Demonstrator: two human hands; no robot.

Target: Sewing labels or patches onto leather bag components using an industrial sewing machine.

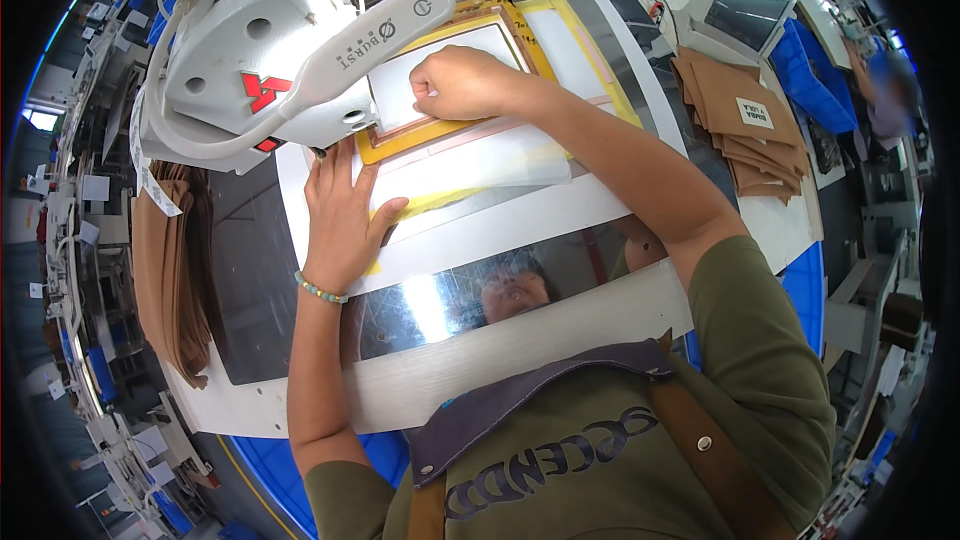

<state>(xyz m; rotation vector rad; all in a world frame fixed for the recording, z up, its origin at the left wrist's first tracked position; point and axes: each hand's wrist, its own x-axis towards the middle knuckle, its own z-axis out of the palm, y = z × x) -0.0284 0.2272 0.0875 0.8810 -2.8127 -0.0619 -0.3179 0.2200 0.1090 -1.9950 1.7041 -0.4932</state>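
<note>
Factory sewing bench (520,350), white machine head (260,50) far left. Left hand (345,215) spread flat, right hand (465,83) fisted, both pressing thin yellow-framed template (530,45); likely light, flexible, slippery, best gripped at edges.

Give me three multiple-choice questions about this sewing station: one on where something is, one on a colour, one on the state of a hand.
1. Where is the stack of brown pieces with a white label?
A. Right of the frame
B. Under the machine head
C. On the person's lap

2. What colour is the frame under the hands?
A. Green
B. Yellow-orange
C. Black

3. How is the left hand?
A. Clenched in a fist
B. Raised off the table
C. Flat, fingers spread on the white sheet

Answers:
1 A: the stack lies at the table's right side.
2 B: its border shows yellow-orange beside the white sewing machine.
3 C: the palm lies flat, while the right hand is curled on the frame.
</note>
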